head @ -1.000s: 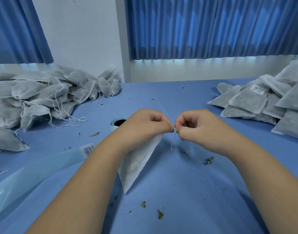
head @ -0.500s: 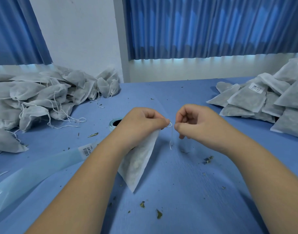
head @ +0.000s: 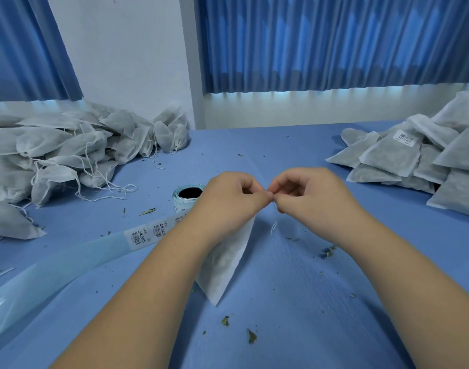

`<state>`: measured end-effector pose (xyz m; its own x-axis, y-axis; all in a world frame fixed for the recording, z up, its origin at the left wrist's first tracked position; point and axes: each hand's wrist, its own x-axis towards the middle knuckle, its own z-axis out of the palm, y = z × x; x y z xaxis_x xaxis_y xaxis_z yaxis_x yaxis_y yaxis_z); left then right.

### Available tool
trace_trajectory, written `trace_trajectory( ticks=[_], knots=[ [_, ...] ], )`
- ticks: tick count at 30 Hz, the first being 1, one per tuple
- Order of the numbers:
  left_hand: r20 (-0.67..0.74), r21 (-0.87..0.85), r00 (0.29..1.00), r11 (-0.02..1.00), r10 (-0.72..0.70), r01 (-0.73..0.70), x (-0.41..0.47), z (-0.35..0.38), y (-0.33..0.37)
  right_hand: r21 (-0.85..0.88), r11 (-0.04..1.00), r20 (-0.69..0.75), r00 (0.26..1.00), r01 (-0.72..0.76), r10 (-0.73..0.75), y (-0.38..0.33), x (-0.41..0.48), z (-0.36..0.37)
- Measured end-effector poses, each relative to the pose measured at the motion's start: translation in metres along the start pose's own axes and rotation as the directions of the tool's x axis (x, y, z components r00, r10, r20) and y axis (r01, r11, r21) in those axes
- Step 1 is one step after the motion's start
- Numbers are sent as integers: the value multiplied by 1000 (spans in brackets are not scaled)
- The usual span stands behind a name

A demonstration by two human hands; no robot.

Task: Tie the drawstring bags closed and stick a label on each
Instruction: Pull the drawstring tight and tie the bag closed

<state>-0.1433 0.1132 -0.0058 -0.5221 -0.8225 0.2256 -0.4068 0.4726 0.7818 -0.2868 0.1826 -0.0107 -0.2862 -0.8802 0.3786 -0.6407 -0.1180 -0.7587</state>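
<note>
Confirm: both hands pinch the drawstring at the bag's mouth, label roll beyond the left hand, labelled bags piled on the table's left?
Wrong side: the labelled bags lie on the right of the table; the left pile shows no labels, per the head view. Otherwise right: left hand and right hand pinch the drawstring at the bag mouth, label roll beyond the left hand.

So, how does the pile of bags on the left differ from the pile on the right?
The left pile is puffy and whiter; the right pile lies flatter and looks greyer. Loose strings trail from the left pile; none show at the right pile. Some right-pile bags bear labels; no left-pile bag shows one. Both lie on the blue table.
</note>
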Motion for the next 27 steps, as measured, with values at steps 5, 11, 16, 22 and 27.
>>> trace_trajectory(
  ticks=[5, 11, 16, 22, 27],
  knots=[
    [-54, 151, 998, 988, 40, -32, 0, 5, 0, -45, 998, -1, 999, -43, 43, -1, 0, 1],
    [-114, 279, 990, 959, 84, -49, -4, 9, 6, -64, 990, 27, 991, -128, 130, -2, 0, 0],
    [-139, 239, 984, 968, 107, -72, -5, 9, 7, 17, 981, 69, 979, -192, 191, -5, 0, -6],
    [-116, 0, 992, 999, 53, -54, -3, 5, 5, 154, 963, 82, 974, -223, 212, -6, -1, -10],
    [92, -311, 996, 949, -21, 49, -3, -4, 5, 277, 945, 99, 984, -172, 150, -10, -2, -12]
  ],
)
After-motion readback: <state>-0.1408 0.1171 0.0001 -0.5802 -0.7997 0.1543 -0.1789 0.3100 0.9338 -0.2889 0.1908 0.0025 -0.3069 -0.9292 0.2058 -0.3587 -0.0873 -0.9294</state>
